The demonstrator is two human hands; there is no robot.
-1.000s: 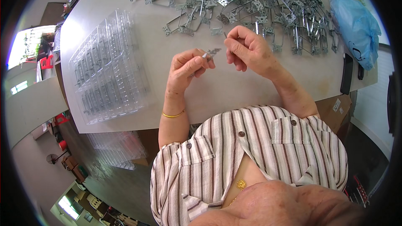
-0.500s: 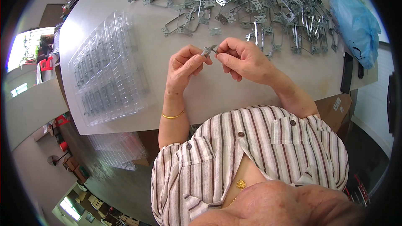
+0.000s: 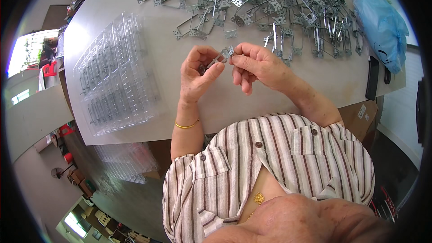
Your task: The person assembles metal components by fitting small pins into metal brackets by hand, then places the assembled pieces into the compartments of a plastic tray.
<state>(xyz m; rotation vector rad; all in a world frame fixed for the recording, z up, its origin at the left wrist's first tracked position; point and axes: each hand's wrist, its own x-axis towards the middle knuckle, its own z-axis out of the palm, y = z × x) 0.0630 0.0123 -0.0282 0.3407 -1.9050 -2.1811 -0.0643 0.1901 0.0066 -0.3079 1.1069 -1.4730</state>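
Note:
Between my two hands, above the table (image 3: 189, 117), is a small metal bracket (image 3: 227, 52) with a flat, notched end plate. My left hand (image 3: 200, 69) curls around one end of it, the thumb close to its bar. The fingertips of my right hand (image 3: 254, 63) pinch the plate from the other side. Beyond my hands spreads a big tangled heap of similar metal brackets (image 3: 270, 6). Left of my left hand lie clear plastic trays (image 3: 119, 74), with rows of metal parts showing in or through them.
A blue plastic bag (image 3: 382, 31) sits at the table's right side. Near it lie a dark, long flat object (image 3: 372, 78) and a smaller black item (image 3: 387, 76). A cardboard box (image 3: 360, 114) stands below the right edge. More clear trays (image 3: 128, 159) are under the left edge.
The bracket has been turned so that its end plate now faces up more. My left fingers have opened somewhat around it, and my right hand has shifted slightly and re-gripped.

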